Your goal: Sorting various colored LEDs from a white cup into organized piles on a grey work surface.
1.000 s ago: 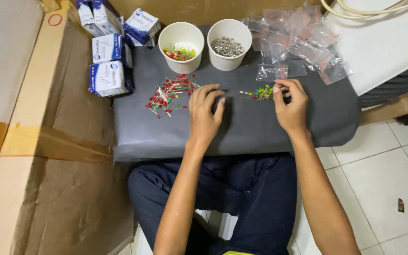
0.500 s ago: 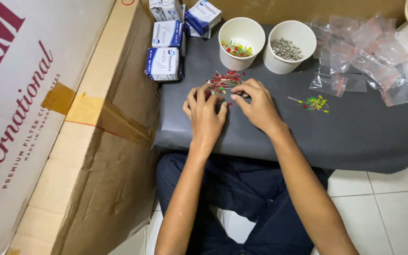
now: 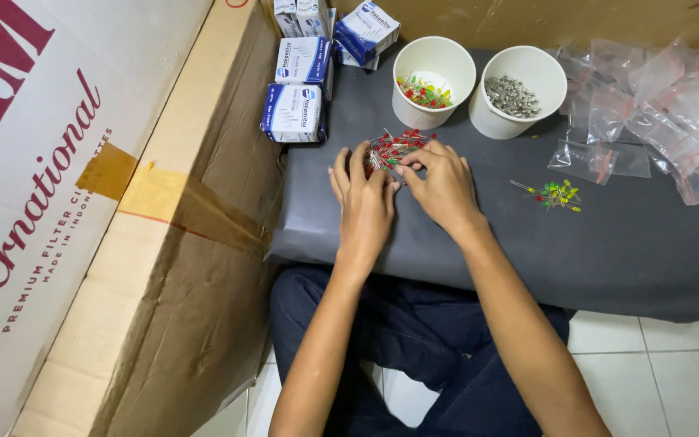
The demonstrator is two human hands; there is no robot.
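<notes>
Your right hand (image 3: 440,184) pinches red LEDs (image 3: 391,149) from the pile while your left hand (image 3: 363,198) rests open beside it on the grey mat (image 3: 487,251).

Left hand (image 3: 363,202) and right hand (image 3: 442,184) lie palm-down, side by side, fingers (image 3: 341,166) curled.

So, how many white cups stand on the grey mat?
2. The left cup holds coloured pieces; the right cup holds grey metal pieces. Both stand beyond the hands, none seems hidden.

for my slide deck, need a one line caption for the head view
Both hands sort a pile of red LEDs on a grey mat beside two white cups.
</notes>
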